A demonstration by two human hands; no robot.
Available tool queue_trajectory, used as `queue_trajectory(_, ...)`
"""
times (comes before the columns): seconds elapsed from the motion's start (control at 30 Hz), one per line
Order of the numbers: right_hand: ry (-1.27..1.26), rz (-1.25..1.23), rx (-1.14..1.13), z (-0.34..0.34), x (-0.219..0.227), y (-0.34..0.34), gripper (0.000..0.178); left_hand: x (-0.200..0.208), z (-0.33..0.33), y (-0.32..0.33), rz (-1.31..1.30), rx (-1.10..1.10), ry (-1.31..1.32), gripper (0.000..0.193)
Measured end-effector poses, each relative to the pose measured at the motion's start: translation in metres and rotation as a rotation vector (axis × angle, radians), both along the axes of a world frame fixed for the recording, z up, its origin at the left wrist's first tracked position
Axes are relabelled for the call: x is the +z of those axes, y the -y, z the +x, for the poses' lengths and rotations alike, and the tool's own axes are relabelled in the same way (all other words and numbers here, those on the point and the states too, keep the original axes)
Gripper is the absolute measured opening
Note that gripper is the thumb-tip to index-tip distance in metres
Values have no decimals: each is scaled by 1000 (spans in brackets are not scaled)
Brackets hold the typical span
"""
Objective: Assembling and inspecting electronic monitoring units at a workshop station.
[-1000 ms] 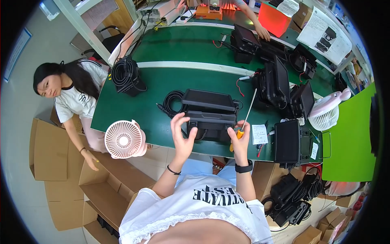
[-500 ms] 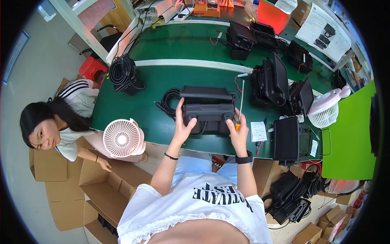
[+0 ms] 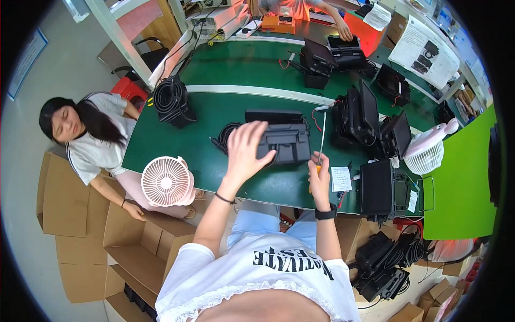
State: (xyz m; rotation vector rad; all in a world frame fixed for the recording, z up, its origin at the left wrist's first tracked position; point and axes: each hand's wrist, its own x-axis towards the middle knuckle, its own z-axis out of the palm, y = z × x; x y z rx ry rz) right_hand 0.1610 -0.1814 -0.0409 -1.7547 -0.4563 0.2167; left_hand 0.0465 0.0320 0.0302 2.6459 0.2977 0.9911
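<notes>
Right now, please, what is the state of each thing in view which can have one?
Screwdriver: gripped at its handle
Right hand: closed around the screwdriver
Left hand: open, thumb apart
Black case beside left hand: lid unclear
Cable beside that case: coiled
Left pink fan: running or not, unclear
Cardboard box below fan: open

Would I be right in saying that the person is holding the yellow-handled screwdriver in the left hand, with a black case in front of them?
Not quite: the head view shows the yellow-handled screwdriver in the right hand, not the left hand. The black case is indeed in front of the person.
</notes>
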Motion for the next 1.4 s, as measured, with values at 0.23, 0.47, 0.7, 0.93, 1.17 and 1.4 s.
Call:
queue_trajectory(0.23,-100,67,139,-45,16,44,54,3,56,-9,121,-140,-338,73)
queue_trajectory(0.47,300,-283,178,-72,39,59,52,-2,82,-13,222,-160,-322,50)
queue_trajectory(0.7,391,-429,182,-71,48,40,44,-6,74,-19,39,-119,-117,32)
queue_trajectory(0.93,468,-441,150,-71,44,25,44,-6,73,-18,-85,-45,-104,41)
queue_trajectory(1.17,442,-524,137,-77,53,21,43,-10,74,-20,-94,-45,-106,41)
queue_trajectory(1.4,-456,72,366,-67,33,28,47,-14,71,-11,-53,-15,53,32)
